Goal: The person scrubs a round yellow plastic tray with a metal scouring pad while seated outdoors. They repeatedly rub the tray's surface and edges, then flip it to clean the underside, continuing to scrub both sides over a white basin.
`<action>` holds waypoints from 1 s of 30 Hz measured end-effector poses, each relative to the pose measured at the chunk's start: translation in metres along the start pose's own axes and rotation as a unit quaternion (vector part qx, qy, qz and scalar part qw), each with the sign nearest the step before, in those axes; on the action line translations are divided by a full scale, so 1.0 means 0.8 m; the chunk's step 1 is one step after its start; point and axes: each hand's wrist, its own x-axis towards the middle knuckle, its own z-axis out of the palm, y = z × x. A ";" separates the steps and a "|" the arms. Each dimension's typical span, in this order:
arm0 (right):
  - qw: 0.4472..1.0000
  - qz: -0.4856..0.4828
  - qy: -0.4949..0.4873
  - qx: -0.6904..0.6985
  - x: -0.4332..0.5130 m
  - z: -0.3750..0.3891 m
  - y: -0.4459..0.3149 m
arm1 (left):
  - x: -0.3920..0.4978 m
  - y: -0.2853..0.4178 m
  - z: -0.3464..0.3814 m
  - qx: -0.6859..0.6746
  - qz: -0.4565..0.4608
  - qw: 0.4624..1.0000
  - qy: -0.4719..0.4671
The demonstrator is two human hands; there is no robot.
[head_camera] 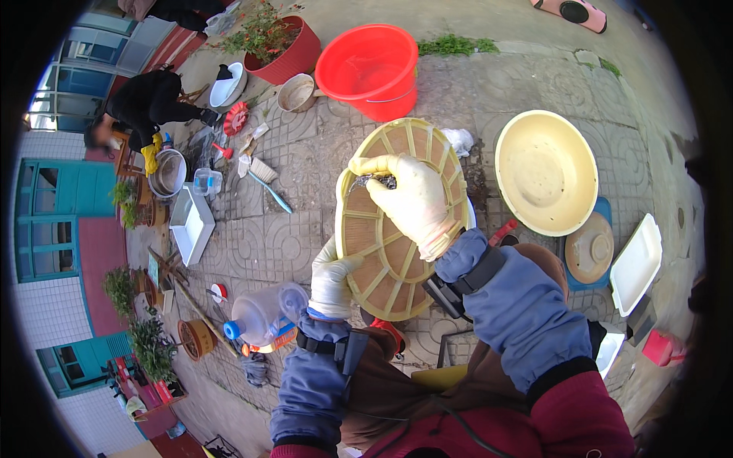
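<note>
My left hand [332, 280], in a whitish rubber glove, grips the near-left rim of a round yellow plastic sieve [366, 240] with spoke-like ribs and a fine brownish mesh. The sieve is held up, tilted, above my knees. In a pale yellow-white glove, my right hand [418, 200] lies over the sieve's upper part. A dark metallic scouring pad [382, 181] shows between its thumb and fingers, against the ribbed face. The palm hides part of the mesh, and the sieve's far side is out of sight.
A red bucket [366, 68] stands ahead, with a cream basin [547, 172] to the right. Leftward are a blue-handled brush [272, 192], a white tray [192, 226] and a water jug [260, 315]. Farther left, a person in yellow gloves [150, 153] bends over a metal pot [168, 173].
</note>
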 end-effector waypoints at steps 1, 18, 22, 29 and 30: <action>0.999 -0.002 0.035 0.003 0.000 0.003 0.000 | 0.000 -0.001 0.000 -0.001 -0.001 1.000 0.000; 0.947 0.057 -0.191 -0.252 -0.016 0.004 0.024 | 0.009 -0.013 0.002 0.049 0.001 0.998 0.046; 0.971 0.052 -0.098 -0.211 -0.005 0.001 0.030 | 0.008 -0.012 0.000 0.052 -0.002 0.998 0.040; 0.999 -0.015 0.043 0.002 0.000 0.010 0.018 | 0.000 -0.010 0.009 0.035 -0.008 0.999 0.010; 0.999 -0.047 0.007 -0.012 -0.003 0.013 0.015 | 0.001 -0.010 0.010 0.056 -0.008 0.998 0.015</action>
